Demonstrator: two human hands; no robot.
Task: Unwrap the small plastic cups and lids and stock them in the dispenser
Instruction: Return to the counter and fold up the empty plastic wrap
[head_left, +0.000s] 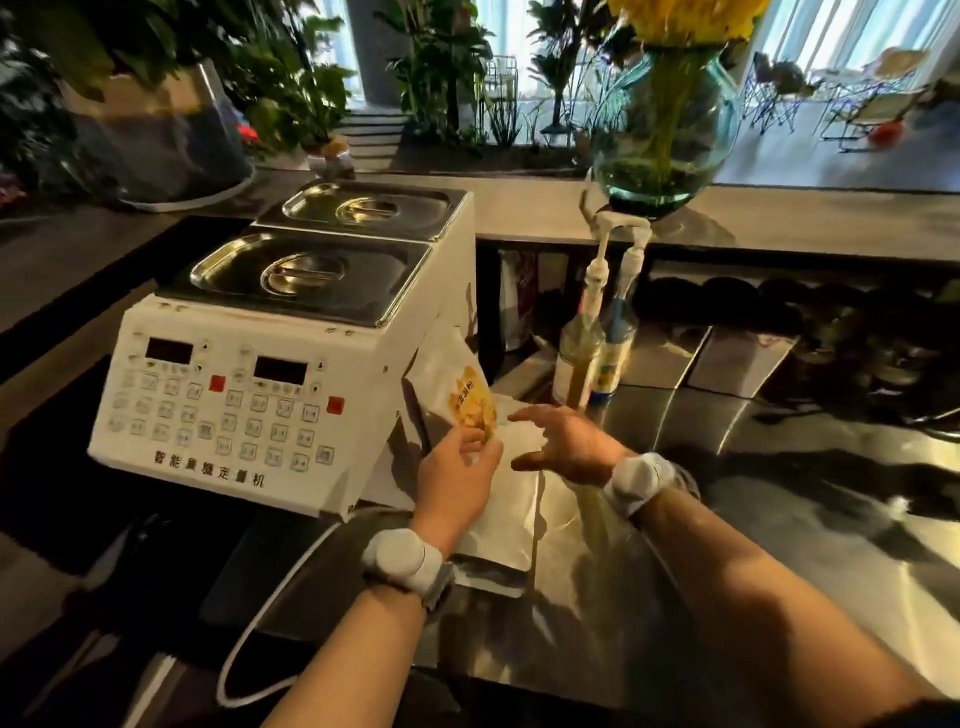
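No cups, lids or cup dispenser show in this view. Two white foil pouches stand on the steel counter beside a white machine. My left hand (457, 478) pinches the edge of the rear white pouch (452, 384), which carries a yellow label and leans against the machine. My right hand (563, 441) hovers with fingers spread over the top of the plain white pouch (506, 514) in front; I cannot tell if it touches it. Both wrists wear white bands.
The white dosing machine (234, 410) with keypad and two steel lidded pans fills the left. Two pump bottles (592, 358) stand behind the pouches. A glass vase of yellow flowers (665, 130) sits on the raised ledge. The steel counter (753, 467) extends right; a white cable (260, 613) loops at front.
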